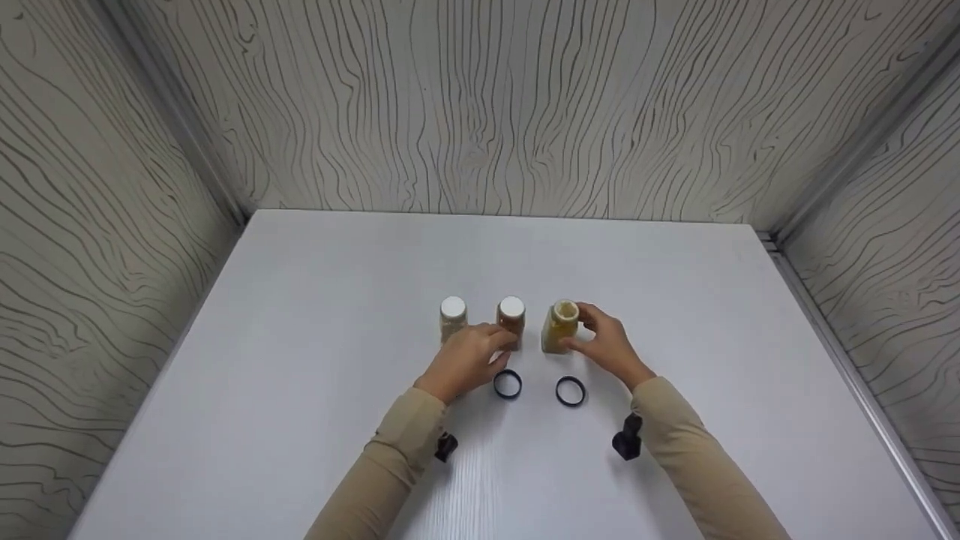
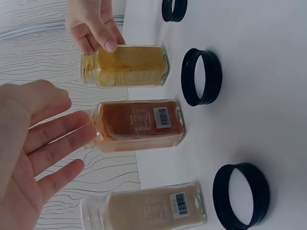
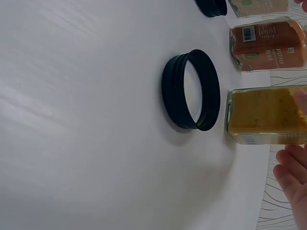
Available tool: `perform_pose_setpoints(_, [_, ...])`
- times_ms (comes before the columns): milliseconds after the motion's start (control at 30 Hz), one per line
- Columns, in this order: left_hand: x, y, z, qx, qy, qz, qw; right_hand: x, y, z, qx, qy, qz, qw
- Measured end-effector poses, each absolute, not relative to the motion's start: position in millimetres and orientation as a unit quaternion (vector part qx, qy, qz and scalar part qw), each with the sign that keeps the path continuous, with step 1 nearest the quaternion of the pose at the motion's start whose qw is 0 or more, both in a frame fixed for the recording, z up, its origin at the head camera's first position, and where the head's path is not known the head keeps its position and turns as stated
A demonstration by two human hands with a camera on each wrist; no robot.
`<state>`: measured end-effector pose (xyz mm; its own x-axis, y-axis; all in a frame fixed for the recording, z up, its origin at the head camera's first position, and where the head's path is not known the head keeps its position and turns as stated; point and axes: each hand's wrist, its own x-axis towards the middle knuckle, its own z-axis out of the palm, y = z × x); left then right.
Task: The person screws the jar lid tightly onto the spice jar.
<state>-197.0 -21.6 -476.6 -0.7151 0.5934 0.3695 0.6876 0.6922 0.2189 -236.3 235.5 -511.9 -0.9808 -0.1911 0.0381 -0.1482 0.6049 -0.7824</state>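
Three jars [image 2: 153, 211]: upright, apart, seemingly for access
Left hand [image 1: 466, 360]: with fingers spread at middle jar [image 2: 139, 127] neck
Right hand [image 1: 611, 349]: pinching yellow jar [image 2: 132, 66], likely steadying

A white table [image 1: 337, 300] is carrying two short rows, one before the other
A pale-filled jar [image 2: 153, 208], a red-brown jar [image 2: 139, 124] and a yellow-filled jar [image 1: 559, 330] are standing upright from left to right, close but apart — the yellow one is showing an open mouth, the other two white tops; on the person's side of them a left black lid [image 2: 260, 196], a middle black lid [image 2: 212, 76] and a right black lid [image 3: 175, 93] are lying apart — one before each jar
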Motion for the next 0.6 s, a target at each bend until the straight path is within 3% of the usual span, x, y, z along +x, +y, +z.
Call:
perform_pose_setpoints(367, [-186, -6, -487, -0.348, -0.921, -0.165, 0.065, -242, 236, -519, -0.064, 0.877, -0.474, 0.042])
perform_pose_setpoints(600, [-184, 2, -491, -0.353, -0.921, -0.159, 0.048, -245, 238, -524, -0.061, 0.864, -0.498, 0.051])
